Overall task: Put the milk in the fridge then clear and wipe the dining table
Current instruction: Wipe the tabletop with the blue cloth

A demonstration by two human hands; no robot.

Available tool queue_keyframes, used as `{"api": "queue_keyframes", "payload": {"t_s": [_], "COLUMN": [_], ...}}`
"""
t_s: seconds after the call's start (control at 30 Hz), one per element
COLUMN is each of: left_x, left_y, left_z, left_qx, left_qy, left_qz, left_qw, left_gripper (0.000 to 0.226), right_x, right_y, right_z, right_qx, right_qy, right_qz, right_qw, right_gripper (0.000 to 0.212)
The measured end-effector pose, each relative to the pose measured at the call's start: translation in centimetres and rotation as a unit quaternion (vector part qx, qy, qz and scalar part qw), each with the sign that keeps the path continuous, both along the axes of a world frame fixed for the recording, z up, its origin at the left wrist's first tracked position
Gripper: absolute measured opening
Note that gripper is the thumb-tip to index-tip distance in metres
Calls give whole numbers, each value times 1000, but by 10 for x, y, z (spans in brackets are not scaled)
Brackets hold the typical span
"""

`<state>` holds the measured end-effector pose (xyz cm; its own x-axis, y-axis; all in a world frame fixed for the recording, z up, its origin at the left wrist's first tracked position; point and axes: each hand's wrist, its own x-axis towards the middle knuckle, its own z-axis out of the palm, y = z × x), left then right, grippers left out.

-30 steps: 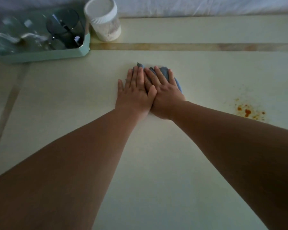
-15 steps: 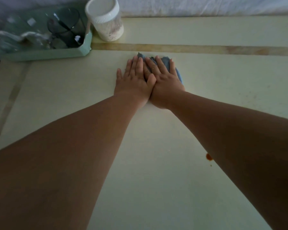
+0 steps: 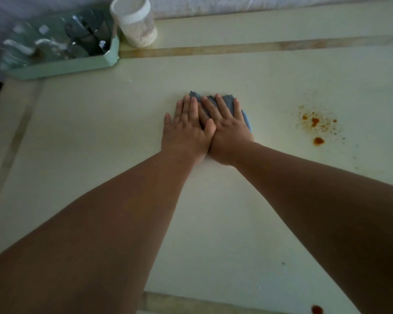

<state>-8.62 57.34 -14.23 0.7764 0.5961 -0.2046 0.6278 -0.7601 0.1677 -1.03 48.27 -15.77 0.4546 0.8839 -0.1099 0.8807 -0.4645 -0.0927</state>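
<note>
Both my hands lie flat, fingers straight, in the middle of the cream dining table. My right hand presses down on a crumpled blue cloth, which shows beyond its fingertips and along its right side. My left hand lies beside it, its thumb over the right hand's thumb side and its fingertips at the cloth's left edge. Orange-brown spatter stains mark the table to the right of the cloth. No milk is in view.
A pale green tray with glassware and utensils stands at the far left corner. Next to it is a clear jar with a white lid. Another orange drop sits at the near edge. A white fabric runs along the far side.
Both hands slid the cloth away from me towards the far stripe, then back towards me. The orange stains are again in view to the right.
</note>
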Motion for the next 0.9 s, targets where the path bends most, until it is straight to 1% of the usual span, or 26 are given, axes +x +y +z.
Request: {"api": "queue_keyframes", "payload": {"t_s": [0.23,0.43,0.53,0.83,0.9], "left_x": [-73,-134,-161,-210,-217], "left_y": [-67,-121,-144,-204,-217], "left_z": [1,3,3,0,0], "left_qx": [-10,-26,-21,-11,-4], "left_qy": [0,7,11,15,9], "left_qz": [-12,-30,-33,-11,-7], "left_qw": [1000,999,999,1000,1000], "left_gripper": [73,74,75,76,80], "right_x": [-77,-143,-168,-211,-215], "right_y": [-71,-127,-149,-205,-217], "right_z": [2,-1,-2,-2,-1], "right_qx": [4,-1,-4,8,12], "right_qy": [15,18,18,28,30], "right_qz": [-22,-35,-34,1,11], "right_qw": [1000,999,999,1000,999], "right_gripper": [75,77,77,77,75]}}
